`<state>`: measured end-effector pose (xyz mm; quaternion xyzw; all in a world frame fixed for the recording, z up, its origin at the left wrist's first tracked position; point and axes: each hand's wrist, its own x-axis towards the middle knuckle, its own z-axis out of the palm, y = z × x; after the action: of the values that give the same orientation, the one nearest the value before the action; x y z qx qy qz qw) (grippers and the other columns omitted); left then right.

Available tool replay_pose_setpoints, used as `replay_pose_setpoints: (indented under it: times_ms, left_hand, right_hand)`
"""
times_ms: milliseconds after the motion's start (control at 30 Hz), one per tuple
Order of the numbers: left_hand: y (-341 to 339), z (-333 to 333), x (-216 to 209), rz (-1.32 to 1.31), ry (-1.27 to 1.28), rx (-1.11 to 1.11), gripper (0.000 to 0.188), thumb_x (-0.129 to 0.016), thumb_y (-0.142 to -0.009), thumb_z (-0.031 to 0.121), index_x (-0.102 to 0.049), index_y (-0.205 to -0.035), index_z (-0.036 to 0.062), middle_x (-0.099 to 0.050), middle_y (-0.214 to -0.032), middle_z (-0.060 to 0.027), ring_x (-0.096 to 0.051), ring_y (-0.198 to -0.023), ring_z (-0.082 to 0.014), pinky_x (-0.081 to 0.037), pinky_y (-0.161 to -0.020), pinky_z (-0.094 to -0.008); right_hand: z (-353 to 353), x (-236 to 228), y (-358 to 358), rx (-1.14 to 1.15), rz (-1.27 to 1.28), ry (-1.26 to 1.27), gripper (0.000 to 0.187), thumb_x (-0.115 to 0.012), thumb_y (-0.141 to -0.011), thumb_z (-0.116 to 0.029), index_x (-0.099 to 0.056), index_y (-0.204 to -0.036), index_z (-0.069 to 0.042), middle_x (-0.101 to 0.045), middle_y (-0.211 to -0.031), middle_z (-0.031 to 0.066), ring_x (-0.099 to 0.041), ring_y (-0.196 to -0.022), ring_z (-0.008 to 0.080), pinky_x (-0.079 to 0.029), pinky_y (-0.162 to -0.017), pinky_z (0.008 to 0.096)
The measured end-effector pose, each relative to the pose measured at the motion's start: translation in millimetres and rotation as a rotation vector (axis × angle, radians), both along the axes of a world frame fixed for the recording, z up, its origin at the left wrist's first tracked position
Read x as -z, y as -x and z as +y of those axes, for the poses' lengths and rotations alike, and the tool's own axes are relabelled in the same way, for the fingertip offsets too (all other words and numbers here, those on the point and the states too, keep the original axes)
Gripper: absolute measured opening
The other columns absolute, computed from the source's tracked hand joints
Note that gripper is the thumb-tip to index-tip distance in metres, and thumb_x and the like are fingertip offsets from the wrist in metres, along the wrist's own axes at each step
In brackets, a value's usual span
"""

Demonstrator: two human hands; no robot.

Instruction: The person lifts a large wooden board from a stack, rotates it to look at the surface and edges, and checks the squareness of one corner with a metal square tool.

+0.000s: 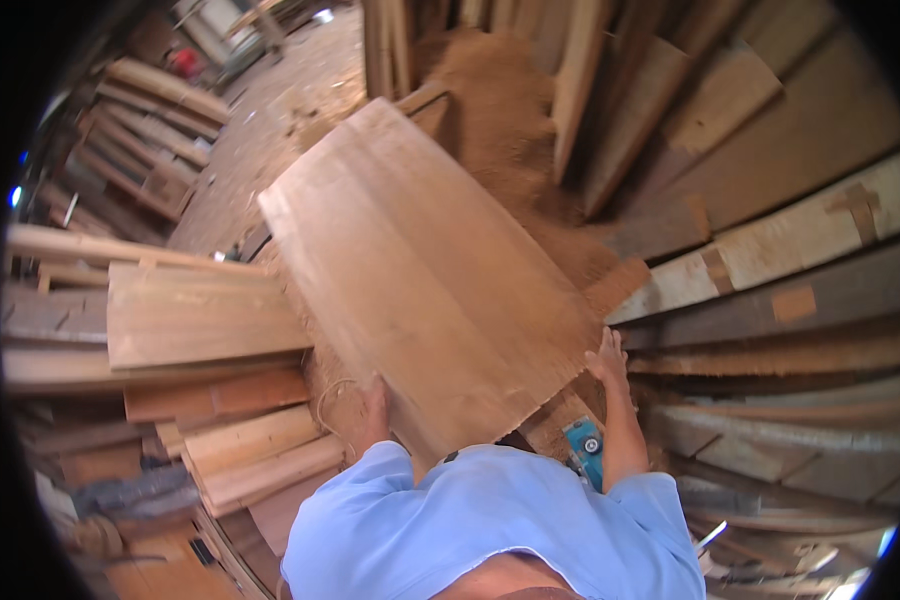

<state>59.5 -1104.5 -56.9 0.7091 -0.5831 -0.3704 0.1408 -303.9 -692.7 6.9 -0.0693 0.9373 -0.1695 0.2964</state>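
Apparently positioning the wooden panel, slanted before the torso, with open right hand at its near-right corner. Cannot tell if gripping its left edge with left hand. Probably calls next for even support.

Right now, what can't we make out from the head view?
All in the head view:
- Wooden panel underside: hidden by its own top face.
- Left hand: fingertips unclear, blurred at the panel's edge.
- Blue tool: lower end hidden by the blue shirt.
- Red thing, far upper left: too small and blurred to identify.
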Motion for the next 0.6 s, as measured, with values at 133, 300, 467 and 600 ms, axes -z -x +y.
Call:
replay_pose_setpoints:
  times_ms: [133, 300, 467, 600]
  left_hand:
    - [-1.5, 1.1, -7.3, 0.074, -0.039, -0.023, 0.076, -0.061, -0.097, 0.034, -0.026, -0.149, -0.0096, -0.053, -0.141, -0.0264, -0.052, -0.131, -0.0354, -0.039, -0.112, -0.0426]
    - [-39.0, 8.3, -13.7, 0.373, -0.338, 0.042, 0.083, -0.062, -0.098, 0.04, -0.022, -0.153, -0.0068, -0.046, -0.148, -0.0247, -0.049, -0.134, -0.0357, -0.037, -0.114, -0.0456]
    - [-60.7, 39.3, 7.7, 0.426, -0.494, -0.014, 0.083, -0.057, -0.1, 0.051, -0.022, -0.156, 0.0005, -0.041, -0.154, -0.0218, -0.047, -0.136, -0.0346, -0.038, -0.113, -0.0491]
    - [-56.6, 35.6, 9.4, 0.49, -0.456, -0.144, 0.079, -0.058, -0.099, 0.052, -0.031, -0.152, -0.0005, -0.047, -0.148, -0.0209, -0.049, -0.134, -0.0333, -0.041, -0.11, -0.0486]
  right_hand:
    - [4.4, -1.3, 5.6, 0.019, -0.02, 0.069, 0.082, -0.065, -0.09, -0.026, -0.023, -0.159, -0.013, -0.023, -0.165, 0.0133, -0.033, -0.146, 0.0395, -0.035, -0.116, 0.0464]
    - [11.2, 0.0, 24.0, 0.03, -0.009, -0.008, 0.084, -0.064, -0.089, -0.028, -0.023, -0.157, 0.0, -0.034, -0.157, 0.0273, -0.039, -0.143, 0.0383, -0.033, -0.118, 0.0452]
    - [-0.3, 7.1, 20.0, -0.009, 0.024, -0.027, 0.086, -0.063, -0.087, -0.029, -0.023, -0.157, 0.0, -0.034, -0.158, 0.0261, -0.037, -0.144, 0.0376, -0.032, -0.119, 0.0433]
    - [-0.8, -1.9, 24.8, -0.043, -0.031, -0.045, 0.084, -0.063, -0.087, -0.035, -0.029, -0.154, 0.003, -0.036, -0.157, 0.0265, -0.037, -0.145, 0.0362, -0.032, -0.119, 0.0428]
